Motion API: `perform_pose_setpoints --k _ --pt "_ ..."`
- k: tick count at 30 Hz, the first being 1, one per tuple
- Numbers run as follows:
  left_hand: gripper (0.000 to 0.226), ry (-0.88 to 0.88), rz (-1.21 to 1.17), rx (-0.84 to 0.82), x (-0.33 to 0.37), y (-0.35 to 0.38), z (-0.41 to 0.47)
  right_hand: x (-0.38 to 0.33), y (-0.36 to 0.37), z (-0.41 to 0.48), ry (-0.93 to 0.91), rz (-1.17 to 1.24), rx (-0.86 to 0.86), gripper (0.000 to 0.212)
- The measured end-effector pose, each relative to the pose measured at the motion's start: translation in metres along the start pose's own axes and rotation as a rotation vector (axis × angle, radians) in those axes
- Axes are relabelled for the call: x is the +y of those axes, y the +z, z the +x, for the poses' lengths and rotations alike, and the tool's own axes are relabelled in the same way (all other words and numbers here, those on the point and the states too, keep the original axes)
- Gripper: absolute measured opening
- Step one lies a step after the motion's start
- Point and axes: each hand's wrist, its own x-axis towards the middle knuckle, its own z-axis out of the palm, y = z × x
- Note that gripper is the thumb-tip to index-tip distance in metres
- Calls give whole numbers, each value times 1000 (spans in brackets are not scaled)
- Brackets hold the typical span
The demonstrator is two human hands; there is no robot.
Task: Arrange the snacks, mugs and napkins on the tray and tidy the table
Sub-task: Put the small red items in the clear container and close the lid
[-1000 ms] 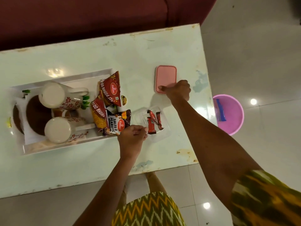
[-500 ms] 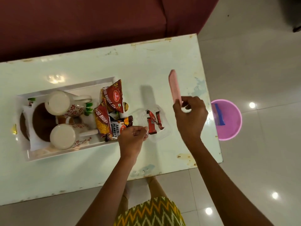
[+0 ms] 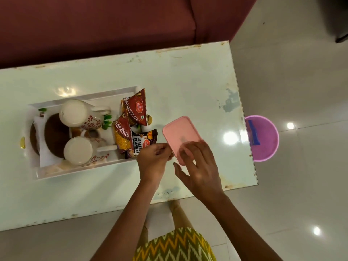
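A white tray (image 3: 84, 95) on the pale table (image 3: 188, 80) holds two flowered mugs (image 3: 75, 112) (image 3: 78, 151), white napkins (image 3: 43, 153) with brown round mats, and three snack packets (image 3: 136, 110) (image 3: 122, 137) (image 3: 144, 143). Just right of the tray, a pink lid (image 3: 178, 131) lies flat over the clear snack box, which it hides. The straight fingers of my right hand (image 3: 199, 166) press on the lid's near end. My left hand (image 3: 152, 162) has curled fingers that pinch the box at the lid's left edge.
A pink bin (image 3: 266, 146) with a blue wrapper (image 3: 253, 135) in it stands on the floor off the table's right end. A dark red sofa (image 3: 94, 25) runs along the table's far side. My feet are under the near edge.
My right hand lifted the pink lid from the far right of the table, carried it upright toward me and laid it flat over the clear box. My left hand stayed at the box.
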Motion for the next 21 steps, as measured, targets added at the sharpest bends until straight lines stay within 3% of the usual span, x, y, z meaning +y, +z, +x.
perform_pose_setpoints --k 5,10,12,15,21 --pt "15 14 -63 29 5 -3 -1 -3 -11 2 141 177 4 43" --pt "13 25 -89 35 5 -7 -2 4 -21 23 809 729 -57 48" --pt "6 24 -90 27 3 -8 -4 13 -19 28 943 897 -162 48" --pt "11 46 -73 10 1 -6 -9 15 -14 25 902 1008 -248 43" --pt "22 85 16 -3 -2 -4 -16 7 -8 11 927 977 -157 35"
